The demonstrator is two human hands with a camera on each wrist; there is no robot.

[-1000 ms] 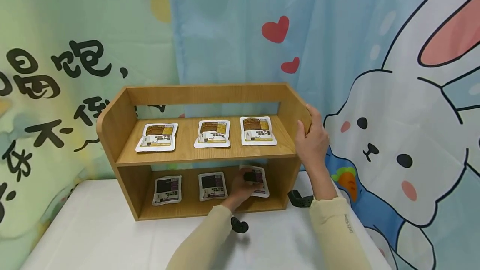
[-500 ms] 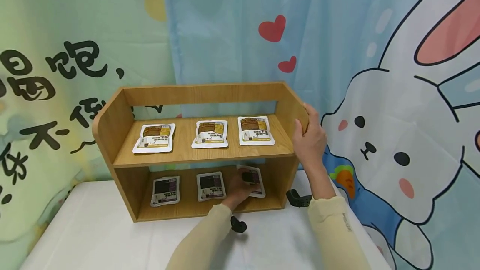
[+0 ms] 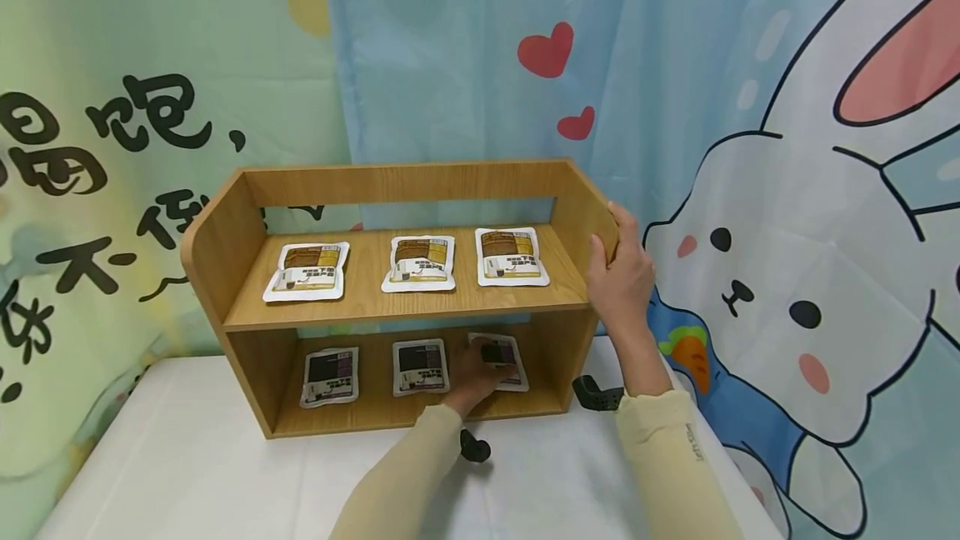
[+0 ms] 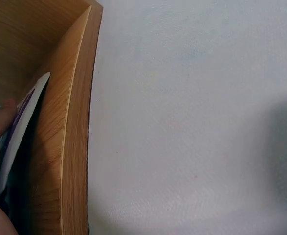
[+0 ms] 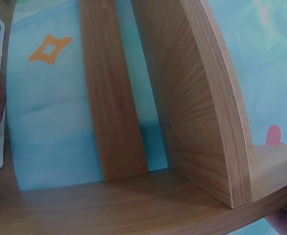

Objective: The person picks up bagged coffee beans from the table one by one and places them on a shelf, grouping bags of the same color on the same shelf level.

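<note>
My left hand point(image 3: 471, 377) holds the right-hand dark-labelled white-edged pouch point(image 3: 513, 355) on the lower level of a two-tier wooden shelf point(image 3: 408, 182). The left wrist view has this pouch point(image 4: 22, 129) standing at a slant, a finger against its face; part of the hand lies beyond the frame. My right hand point(image 3: 628, 280) grips the shelf's right side panel, thumb at the front edge. Two more dark pouches point(image 3: 330, 377) lie left of the held one. The upper level carries three brown-and-yellow-labelled pouches point(image 3: 420, 263) in a row.
The shelf stands on a white-covered table point(image 3: 225, 490). Behind it hangs a printed curtain point(image 3: 450, 48) with a rabbit at the right. A black wrist-camera mount point(image 3: 474, 446) sits by the left cuff, another point(image 3: 597, 394) by the right.
The left hand has shifted the right-hand lower pouch slightly leftward, and it sits a little straighter. The right hand keeps its hold on the side panel. The head view has drifted slightly.
</note>
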